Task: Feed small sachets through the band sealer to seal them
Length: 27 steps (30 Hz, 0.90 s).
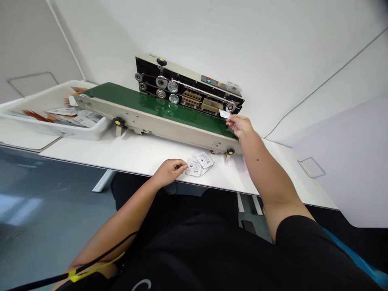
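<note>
pinched between thumb and fingertips of the right hand (241, 126) was a white packet (224, 114), at the right end of the machine (163, 129). this grip was nearly closed and took only one edge, probably to keep the packet flat and the fingers off the machine's metal wheels (173, 87). on the white table (136, 157) stood the machine, its green belt (154, 106) running along its front. at the machine's left end was a white tub (57, 128), perhaps placed so that the belt could empty into it; inside it, orange and white packets (85, 117) lay loosely mixed. in front of the machine, printed packets (194, 167) overlapped in a small pile, perhaps for easy reach. the left hand (169, 171), also in front, had curled fingers at the pile's edge; whether they gripped anything, i cannot tell.
</note>
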### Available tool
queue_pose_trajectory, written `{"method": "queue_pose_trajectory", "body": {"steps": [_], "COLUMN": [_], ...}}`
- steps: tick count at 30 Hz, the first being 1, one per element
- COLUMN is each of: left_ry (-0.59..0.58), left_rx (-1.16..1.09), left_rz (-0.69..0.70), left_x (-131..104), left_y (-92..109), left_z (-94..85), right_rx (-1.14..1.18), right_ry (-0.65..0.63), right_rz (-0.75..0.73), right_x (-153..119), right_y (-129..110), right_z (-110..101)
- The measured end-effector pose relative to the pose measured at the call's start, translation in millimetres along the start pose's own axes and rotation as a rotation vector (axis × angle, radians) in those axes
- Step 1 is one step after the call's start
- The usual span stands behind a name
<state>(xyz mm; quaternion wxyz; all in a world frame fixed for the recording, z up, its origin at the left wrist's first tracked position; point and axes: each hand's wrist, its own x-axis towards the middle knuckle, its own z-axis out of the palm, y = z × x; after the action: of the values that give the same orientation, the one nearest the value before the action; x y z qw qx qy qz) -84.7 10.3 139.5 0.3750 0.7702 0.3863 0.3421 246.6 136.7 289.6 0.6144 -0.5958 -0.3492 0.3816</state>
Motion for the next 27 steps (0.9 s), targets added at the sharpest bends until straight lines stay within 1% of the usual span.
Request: {"method": "queue_pose_trajectory", "body": {"steps": [2,4,6,8,10,11,12,14,15,16,17,19,21,22,24,27], "left_ry": [-0.006,-0.014,-0.017,-0.015,-0.02,-0.019,-0.014,0.001,0.004,-0.003,-0.022,-0.08,-0.137,-0.158,-0.185,-0.201], "left_rx": [0.006,0.009,0.011,0.011,0.015,0.024,0.042,0.115,0.171,0.237,0.309,0.441,0.534,0.562,0.589,0.601], "left_rz": [-0.005,-0.016,-0.024,-0.025,-0.015,-0.006,0.012,0.082,0.132,0.184,0.23,0.283,0.3,0.309,0.338,0.393], "left_x": [0,-1,-1,-1,-2,-2,-2,-1,-1,-1,-1,0,0,0,1,2], "left_y": [-1,-2,-1,-1,-1,-1,-2,-2,-2,-2,-2,-2,-4,-5,-7,-8], "left_z": [0.1,0.2,-0.1,-0.5,-0.7,-0.5,0.1,2.9,5.3,8.3,11.6,18.5,23.6,24.9,25.0,22.1], "right_rx": [-0.047,-0.134,-0.291,-0.483,-0.615,-0.643,-0.649,-0.649,-0.661,-0.669,-0.667,-0.642,-0.6,-0.579,-0.544,-0.505], "right_ry": [-0.02,-0.037,-0.029,0.032,0.098,0.107,0.081,-0.063,-0.174,-0.276,-0.354,-0.454,-0.492,-0.498,-0.493,-0.492], "right_rz": [0.003,-0.036,-0.161,-0.372,-0.613,-0.718,-0.803,-0.9,-0.912,-0.893,-0.847,-0.706,-0.571,-0.52,-0.437,-0.329], "right_x": [0,-1,-6,-19,-42,-57,-74,-110,-128,-144,-158,-178,-189,-192,-192,-188], "right_y": [1,2,2,5,13,20,30,56,71,88,104,133,153,160,166,166], "right_z": [7,11,11,8,4,2,0,-1,-2,-2,-1,0,1,2,2,1]}}
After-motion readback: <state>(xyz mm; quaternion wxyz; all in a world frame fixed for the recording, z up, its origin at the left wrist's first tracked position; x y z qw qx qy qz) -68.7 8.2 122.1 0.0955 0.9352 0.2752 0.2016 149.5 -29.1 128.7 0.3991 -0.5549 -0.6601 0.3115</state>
